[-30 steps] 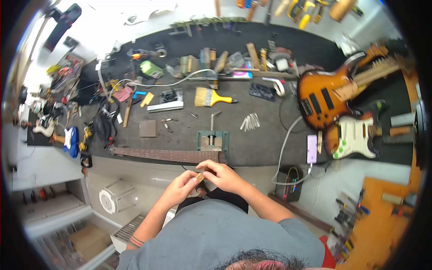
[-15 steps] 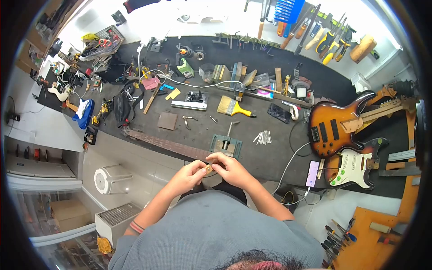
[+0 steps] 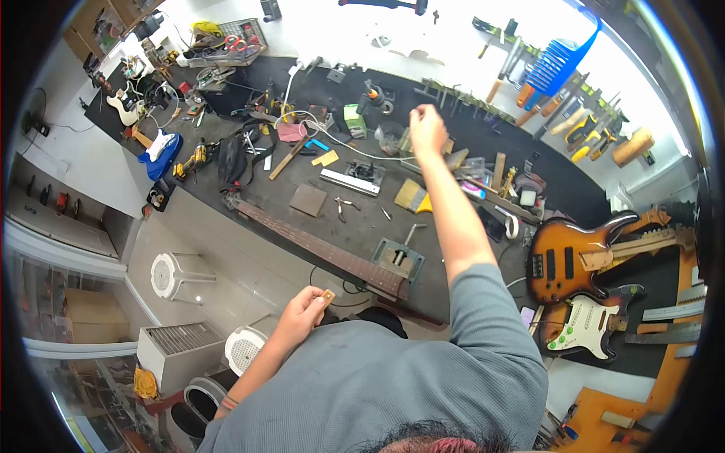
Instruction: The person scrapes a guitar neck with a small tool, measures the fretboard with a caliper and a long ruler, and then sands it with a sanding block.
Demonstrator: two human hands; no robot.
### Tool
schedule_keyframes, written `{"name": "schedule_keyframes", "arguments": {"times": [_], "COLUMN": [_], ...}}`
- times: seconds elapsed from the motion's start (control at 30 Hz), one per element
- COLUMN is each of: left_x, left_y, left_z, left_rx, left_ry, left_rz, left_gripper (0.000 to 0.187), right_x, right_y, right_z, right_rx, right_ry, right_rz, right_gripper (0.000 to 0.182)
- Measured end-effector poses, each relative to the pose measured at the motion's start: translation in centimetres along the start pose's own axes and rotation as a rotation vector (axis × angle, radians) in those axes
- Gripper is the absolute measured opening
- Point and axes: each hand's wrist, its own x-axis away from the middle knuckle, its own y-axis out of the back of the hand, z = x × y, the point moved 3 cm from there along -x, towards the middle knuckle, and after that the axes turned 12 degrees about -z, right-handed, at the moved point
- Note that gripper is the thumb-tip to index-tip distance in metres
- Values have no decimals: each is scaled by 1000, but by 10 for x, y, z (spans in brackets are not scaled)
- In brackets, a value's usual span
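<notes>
My left hand point(image 3: 300, 313) is closed on a small tan block point(image 3: 328, 297), low in front of my body. A long fretted guitar neck point(image 3: 317, 246) lies along the bench's front edge, beyond that hand. Its right end is by a small green vise point(image 3: 398, 259). My right hand point(image 3: 428, 132) is raised over the back of the bench, arm stretched out, nearest the row of small tools point(image 3: 461, 98) along the back. Its fingers are drawn together; anything between them is hidden.
A wide brush point(image 3: 411, 196), pliers point(image 3: 343, 208) and a square plate point(image 3: 308, 199) lie mid-bench. A sunburst bass guitar point(image 3: 563, 257) and a white-pickguard guitar body point(image 3: 585, 325) lie right. A white cable point(image 3: 355, 147) crosses the back. White stools point(image 3: 177, 273) stand left.
My right hand has left the small block and reached up and away to the back of the bench. My left hand keeps the block and sits a little further left. The view has turned.
</notes>
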Motion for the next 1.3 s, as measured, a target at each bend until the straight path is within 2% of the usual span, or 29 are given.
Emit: {"name": "schedule_keyframes", "arguments": {"times": [0.03, 0.17, 0.23, 0.3, 0.33, 0.37, 0.4, 0.47, 0.5, 0.53, 0.6, 0.67, 0.7, 0.73, 0.77, 0.83, 0.87, 0.93, 1.03, 1.07, 1.1, 1.13, 1.17, 1.23, 1.3], "left_x": [1, 4, 2, -7, -13, -17, -27, -48, -64, -80, -118, -160, -181, -201, -219, -255, -268, -292, -309, -307, -309, -311, -312, -314, -316], "left_y": [12, 60, 89, 117, 131, 148, 167, 211, 234, 255, 301, 343, 359, 371, 380, 387, 386, 381, 371, 368, 365, 362, 359, 355, 351], "left_z": [6, 30, 44, 55, 59, 64, 74, 77, 78, 80, 86, 102, 107, 113, 113, 108, 108, 106, 104, 87, 88, 91, 93, 99, 111], "left_rx": [25, 121, 161, 189, 196, 202, 223, 183, 225, 270, 354, 313, 304, 295, 245, 147, 127, 93, -66, -245, -259, -274, -291, -187, -16], "left_ry": [0, 14, 6, 23, 48, 83, 62, 89, 107, 126, 146, 110, 128, 147, 123, 69, 37, -47, -205, -237, -267, -296, -322, -263, -194], "left_rz": [-26, -193, -236, -269, -283, -307, -299, -270, -293, -309, -350, -338, -338, -337, -305, -218, -202, -173, -236, -268, -274, -282, -289, -253, -234], "left_gripper": [25, 26, 28, 30, 31, 32, 32, 35, 35, 35, 36, 37, 35, 34, 32, 30, 29, 28, 31, 35, 35, 36, 36, 35, 35], "right_x": [-25, -89, -104, -117, -125, -124, -125, -95, -75, -54, 6, 107, 170, 228, 277, 342, 357, 368, 371, 376, 386, 398, 411, 427, 443], "right_y": [-9, -38, -49, -67, -81, -69, -69, -40, -26, -14, 0, -8, -15, -28, -44, -82, -102, -138, -169, -173, -177, -179, -183, -197, -208], "right_z": [7, 19, 18, 8, -9, 12, 13, 52, 62, 56, 10, -39, -31, -10, 22, 51, 68, 95, 134, 144, 155, 167, 182, 207, 225], "right_rx": [164, 547, 665, 803, 842, 808, 736, 716, 730, 694, 494, 239, 90, 163, 102, -14, -56, -164, 26, 187, 340, 313, 153, 22, -81], "right_ry": [-7, -11, 71, 100, 163, 124, 105, 129, 34, 33, 80, -317, -378, -616, -789, -887, -827, -876, -845, -653, -458, -301, -276, 125, 190], "right_rz": [-43, -3, 65, 85, 13, 92, 58, -65, -36, -70, 33, 282, 438, 551, 623, 731, 787, 715, 764, 734, 702, 643, 631, 705, 672], "right_gripper": [34, 45, 48, 43, 40, 40, 43, 52, 54, 57, 49, 45, 41, 39, 36, 34, 34, 38, 43, 42, 42, 35, 22, 9, 11]}}
